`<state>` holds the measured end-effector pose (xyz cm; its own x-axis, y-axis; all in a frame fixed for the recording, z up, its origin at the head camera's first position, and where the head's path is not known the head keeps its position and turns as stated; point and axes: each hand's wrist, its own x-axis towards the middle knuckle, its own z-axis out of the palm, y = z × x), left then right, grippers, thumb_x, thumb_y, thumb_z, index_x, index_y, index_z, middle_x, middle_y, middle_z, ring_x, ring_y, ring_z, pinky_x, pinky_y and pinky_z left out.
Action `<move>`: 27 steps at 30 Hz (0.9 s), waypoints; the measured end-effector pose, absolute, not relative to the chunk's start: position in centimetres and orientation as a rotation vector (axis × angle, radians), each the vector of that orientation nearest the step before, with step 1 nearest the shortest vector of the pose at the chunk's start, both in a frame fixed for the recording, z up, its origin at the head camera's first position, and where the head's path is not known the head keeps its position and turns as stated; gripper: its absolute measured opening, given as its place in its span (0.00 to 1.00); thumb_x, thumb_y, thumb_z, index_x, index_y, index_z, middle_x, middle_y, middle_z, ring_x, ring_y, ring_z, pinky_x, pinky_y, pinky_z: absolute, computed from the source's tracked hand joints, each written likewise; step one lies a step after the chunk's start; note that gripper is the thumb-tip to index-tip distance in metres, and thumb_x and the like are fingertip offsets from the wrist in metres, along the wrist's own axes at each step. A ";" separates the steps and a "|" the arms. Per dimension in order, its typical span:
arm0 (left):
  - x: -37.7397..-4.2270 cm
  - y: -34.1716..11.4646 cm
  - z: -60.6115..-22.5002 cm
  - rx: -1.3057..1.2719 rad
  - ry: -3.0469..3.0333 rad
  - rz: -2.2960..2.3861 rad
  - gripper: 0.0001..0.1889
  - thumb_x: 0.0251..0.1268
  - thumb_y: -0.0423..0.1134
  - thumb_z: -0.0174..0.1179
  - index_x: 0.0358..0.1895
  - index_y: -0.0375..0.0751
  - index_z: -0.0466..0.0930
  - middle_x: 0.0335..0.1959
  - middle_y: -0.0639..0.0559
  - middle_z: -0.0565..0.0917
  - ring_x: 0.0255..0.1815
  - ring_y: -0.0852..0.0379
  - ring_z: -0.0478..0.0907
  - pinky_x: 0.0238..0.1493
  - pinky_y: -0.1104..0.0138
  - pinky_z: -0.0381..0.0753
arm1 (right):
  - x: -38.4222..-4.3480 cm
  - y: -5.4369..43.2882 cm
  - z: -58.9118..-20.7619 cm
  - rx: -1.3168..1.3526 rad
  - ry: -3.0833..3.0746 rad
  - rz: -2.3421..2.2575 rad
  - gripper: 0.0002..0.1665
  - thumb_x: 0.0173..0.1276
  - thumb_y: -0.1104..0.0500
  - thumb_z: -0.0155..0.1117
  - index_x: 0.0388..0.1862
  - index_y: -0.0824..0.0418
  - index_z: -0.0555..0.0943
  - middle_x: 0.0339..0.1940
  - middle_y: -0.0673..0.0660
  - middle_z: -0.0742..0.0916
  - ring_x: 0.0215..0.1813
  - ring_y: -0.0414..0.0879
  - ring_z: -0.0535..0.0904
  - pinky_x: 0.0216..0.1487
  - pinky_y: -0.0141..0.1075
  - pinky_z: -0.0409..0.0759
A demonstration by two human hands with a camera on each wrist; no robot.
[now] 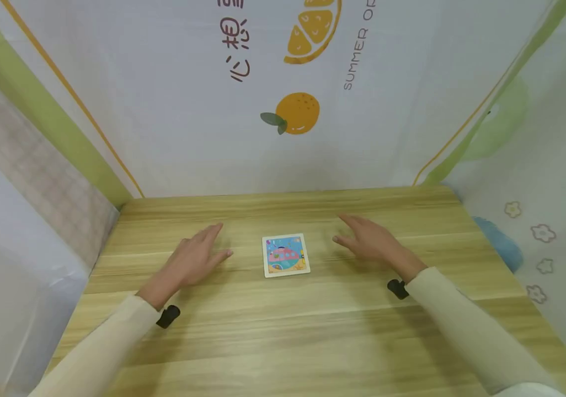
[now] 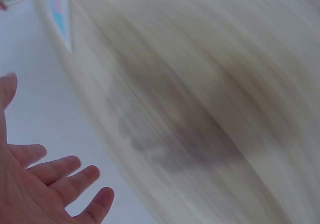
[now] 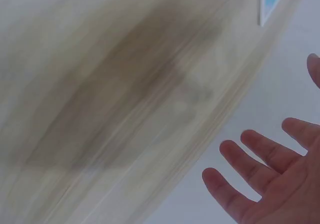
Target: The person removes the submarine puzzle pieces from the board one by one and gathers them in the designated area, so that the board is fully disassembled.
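Printed cloth (image 1: 188,138) backs the whole setup; wood-grain table (image 1: 283,336) in front of it. Left hand (image 1: 192,262) and right hand (image 1: 369,241) flank the centre, both empty: fingers extended and spread, gripping nothing, apparently raised off the wood, judging by the shadows. Between them, touching neither: a white-bordered picture square (image 1: 286,255), flat on the table, slightly rotated; can't tell if it's one piece or several. Smallest: black wrist mounts, left (image 1: 168,316) and right (image 1: 398,289). Risks, my read: square looks low, so fingertips may skid it along rather than get under an edge; uneven push from two sides would spin it; low wrists could knock a mount on the wood.
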<state>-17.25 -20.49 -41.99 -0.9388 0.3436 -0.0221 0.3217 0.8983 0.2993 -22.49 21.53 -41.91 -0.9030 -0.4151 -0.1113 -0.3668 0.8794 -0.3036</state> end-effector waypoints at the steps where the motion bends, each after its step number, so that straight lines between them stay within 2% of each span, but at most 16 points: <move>1: -17.5 -20.2 -42.0 0.507 2.979 0.490 0.40 0.74 0.61 0.45 0.76 0.36 0.49 0.73 0.35 0.61 0.71 0.36 0.62 0.64 0.36 0.66 | -22.8 21.2 -41.9 -0.598 2.860 -0.453 0.45 0.71 0.32 0.50 0.77 0.56 0.57 0.70 0.65 0.72 0.69 0.63 0.69 0.65 0.60 0.70; 4: -18.1 -19.2 -42.1 0.415 2.935 0.639 0.40 0.73 0.63 0.43 0.76 0.37 0.51 0.70 0.36 0.68 0.68 0.37 0.68 0.64 0.39 0.69 | -23.6 20.2 -42.1 -0.590 2.808 -0.579 0.42 0.72 0.35 0.53 0.76 0.57 0.61 0.65 0.64 0.78 0.64 0.59 0.75 0.62 0.57 0.75; 8: -18.6 -17.8 -42.3 0.294 2.849 0.879 0.37 0.75 0.59 0.45 0.74 0.34 0.56 0.62 0.33 0.75 0.59 0.38 0.76 0.57 0.44 0.78 | -24.4 18.5 -42.2 -0.582 2.730 -0.716 0.39 0.71 0.39 0.57 0.74 0.56 0.64 0.55 0.60 0.84 0.54 0.53 0.82 0.53 0.50 0.81; 11: -18.9 -16.6 -42.6 0.189 2.757 1.077 0.32 0.75 0.54 0.47 0.72 0.33 0.60 0.59 0.32 0.77 0.57 0.39 0.78 0.52 0.47 0.81 | -24.8 17.2 -42.2 -0.590 2.673 -0.796 0.37 0.71 0.41 0.59 0.73 0.56 0.66 0.48 0.58 0.87 0.45 0.49 0.84 0.45 0.44 0.83; 15: -19.1 -15.4 -43.1 0.024 2.624 1.281 0.28 0.75 0.50 0.48 0.69 0.35 0.65 0.56 0.35 0.79 0.55 0.41 0.79 0.51 0.52 0.82 | -25.1 15.1 -42.2 -0.583 2.575 -0.923 0.35 0.71 0.44 0.61 0.72 0.56 0.68 0.41 0.58 0.89 0.35 0.51 0.86 0.36 0.40 0.84; 22: -19.2 -13.5 -43.4 -0.191 2.411 1.551 0.22 0.74 0.42 0.51 0.62 0.29 0.70 0.37 0.35 0.86 0.34 0.45 0.86 0.39 0.61 0.88 | -25.5 12.0 -42.9 -0.519 2.436 -1.085 0.28 0.71 0.51 0.62 0.67 0.57 0.73 0.35 0.60 0.89 0.29 0.54 0.86 0.32 0.39 0.87; 27: -19.4 -12.5 -43.7 -0.313 2.237 1.676 0.20 0.74 0.40 0.51 0.60 0.30 0.72 0.36 0.33 0.86 0.29 0.47 0.86 0.33 0.62 0.88 | -25.5 10.3 -43.7 -0.487 2.411 -1.125 0.24 0.70 0.53 0.63 0.64 0.57 0.77 0.29 0.58 0.88 0.23 0.51 0.84 0.28 0.39 0.87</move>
<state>-19.39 -12.53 -43.68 -0.9221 0.0202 -0.3864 -0.3652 0.2848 0.8863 -25.51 10.25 -43.68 -0.8443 -0.4821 -0.2340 -0.1303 0.6084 -0.7829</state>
